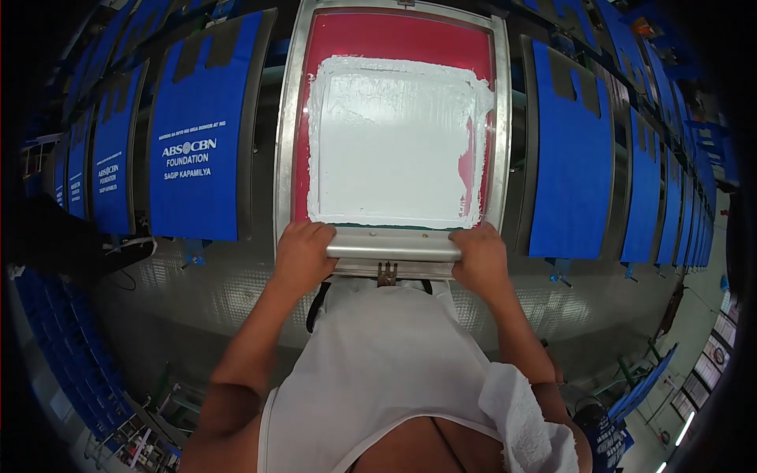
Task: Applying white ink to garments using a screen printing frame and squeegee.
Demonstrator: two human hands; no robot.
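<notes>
A metal-framed printing screen point(498, 118) lies straight in front of me, its red coated mesh point(398, 38) largely covered by a thick square of white paste point(390, 142), ragged at the edges. Along the screen's near end, both of my hands are closed on a metal squeegee bar point(392, 247): my left hand point(303, 252) on its left end, my right hand point(479, 256) on its right end. A small metal fitting point(387, 274) sits just below the bar, against my body.
Blue fabric pieces on boards stand in rows to the left point(194, 211) and right point(569, 213), the left ones bearing white print. A silver surface point(189, 296) lies beneath. More blue panels point(59, 347) are at lower left. A white towel point(512, 394) hangs by my right arm.
</notes>
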